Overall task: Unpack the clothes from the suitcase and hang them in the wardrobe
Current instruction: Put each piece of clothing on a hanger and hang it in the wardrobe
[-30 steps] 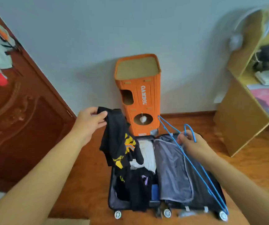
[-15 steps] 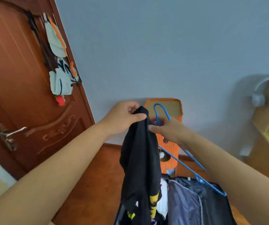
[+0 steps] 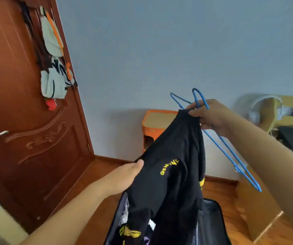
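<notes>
Black shirt (image 3: 168,174) up over open suitcase (image 3: 211,220); my right hand (image 3: 211,115) pinches collar plus blue hanger (image 3: 230,149), left hand (image 3: 124,175) grips side. Step: hangering. Next: thread hanger into neck.

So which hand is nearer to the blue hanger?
Right. The right hand grips the blue hanger near its hook, along with the black shirt's top. The left hand holds the shirt lower down, away from it.
</notes>
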The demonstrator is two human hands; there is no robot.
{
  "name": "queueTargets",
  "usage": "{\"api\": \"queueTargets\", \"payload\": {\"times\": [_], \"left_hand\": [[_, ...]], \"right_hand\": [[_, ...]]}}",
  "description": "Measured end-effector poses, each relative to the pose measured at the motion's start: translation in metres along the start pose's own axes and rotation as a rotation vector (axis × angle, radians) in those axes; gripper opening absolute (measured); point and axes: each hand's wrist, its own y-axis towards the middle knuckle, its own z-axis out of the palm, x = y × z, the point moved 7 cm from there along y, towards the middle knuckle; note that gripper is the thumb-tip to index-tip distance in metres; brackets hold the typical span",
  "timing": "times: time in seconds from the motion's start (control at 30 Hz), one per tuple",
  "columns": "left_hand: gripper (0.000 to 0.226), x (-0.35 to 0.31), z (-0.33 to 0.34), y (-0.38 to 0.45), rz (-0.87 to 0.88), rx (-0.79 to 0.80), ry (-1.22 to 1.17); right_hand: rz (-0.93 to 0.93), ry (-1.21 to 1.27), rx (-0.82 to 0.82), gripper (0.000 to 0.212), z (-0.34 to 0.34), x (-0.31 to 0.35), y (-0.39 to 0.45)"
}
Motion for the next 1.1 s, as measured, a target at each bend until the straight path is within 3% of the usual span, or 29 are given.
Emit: {"api": "queueTargets", "payload": {"times": [0.07,0.13,0.2,0.27,0.3,0.33,0.43,0.5,0.57,0.63,0.73,0.83,0.9,0.97,1.1], "left_hand": [[0.033,-0.004,-0.023,0.003,0.095,-0.335,0.059],[0.019,-0.007,-0.044,0.01,0.159,-0.498,0.258],[0.037,-0.01,-0.05,0.023,0.127,-0.434,0.424],[0.008,-0.012,-0.047,0.037,0.017,-0.324,0.602],[0.012,-0.015,-0.048,0.042,-0.024,-0.33,0.664],[0.019,-0.019,-0.055,0.047,-0.044,-0.39,0.661],[0.017,-0.034,-0.088,0.044,-0.066,-0.648,0.389],[0.015,-0.041,-0.101,0.036,-0.091,-0.752,0.34],[0.013,-0.041,-0.1,0.036,-0.119,-0.72,0.309],[0.011,-0.035,-0.095,0.037,-0.16,-0.653,0.077],[0.014,-0.044,-0.083,0.042,-0.094,-0.547,-0.498],[0.019,-0.059,-0.063,0.049,-0.093,-0.434,-0.731],[0.016,-0.067,-0.046,0.053,-0.165,-0.315,-0.58],[0.015,-0.073,-0.037,0.058,-0.206,-0.232,-0.244],[0.016,-0.074,-0.028,0.061,-0.267,-0.215,0.171]], "right_hand": [[0.04,-0.141,-0.046,0.015,-0.016,-0.008,-0.005],[0.099,-0.036,-0.014,0.013,-0.024,-0.022,-0.009],[0.108,0.046,0.041,0.013,-0.024,-0.029,-0.014],[0.085,-0.02,0.059,0.013,-0.022,-0.029,-0.02],[0.074,-0.044,0.065,0.012,-0.021,-0.028,-0.023],[0.068,-0.049,0.073,0.012,-0.02,-0.027,-0.025],[0.075,-0.025,0.077,0.013,-0.03,-0.031,-0.029],[0.087,-0.01,0.041,0.013,-0.042,-0.035,-0.029],[0.081,-0.003,-0.029,0.012,-0.054,-0.038,-0.029],[0.076,0.027,-0.081,0.012,-0.067,-0.042,-0.028],[0.101,-0.003,0.007,0.013,-0.07,-0.059,-0.034],[0.115,-0.119,0.109,0.014,-0.059,-0.079,-0.041],[0.089,-0.122,0.069,0.018,-0.056,-0.084,-0.043],[0.029,-0.136,-0.032,0.017,-0.061,-0.078,-0.048],[-0.066,-0.089,-0.135,0.022,-0.083,-0.05,-0.079]]}}
